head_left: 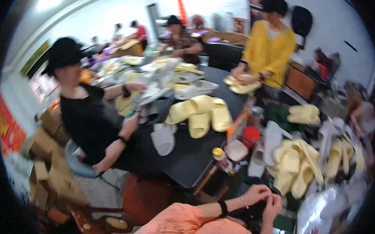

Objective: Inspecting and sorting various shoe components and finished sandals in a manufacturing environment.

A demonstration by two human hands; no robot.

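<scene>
My left hand (256, 195), with a black band and a thin bracelet at its wrist, comes in from the lower edge under an orange sleeve. My right hand (272, 208) is held close against it. The fingertips of both are pinched together; whatever is between them is too small or blurred to make out. Dark material (252, 211) lies below the hands. Just beyond them is a heap of pale yellow slippers (289, 165), with a light grey slipper (257, 159) to its left. A yellow-capped bottle (220, 156) stands beyond my left hand.
A black table (173, 169) carries yellow slippers (199, 122) and a pile of grey and yellow ones. One person (88, 114) in black holds a small green-ended tool; another (269, 48) in yellow handles a slipper. A red-lidded jar (251, 136) and cardboard boxes (59, 175) stand around.
</scene>
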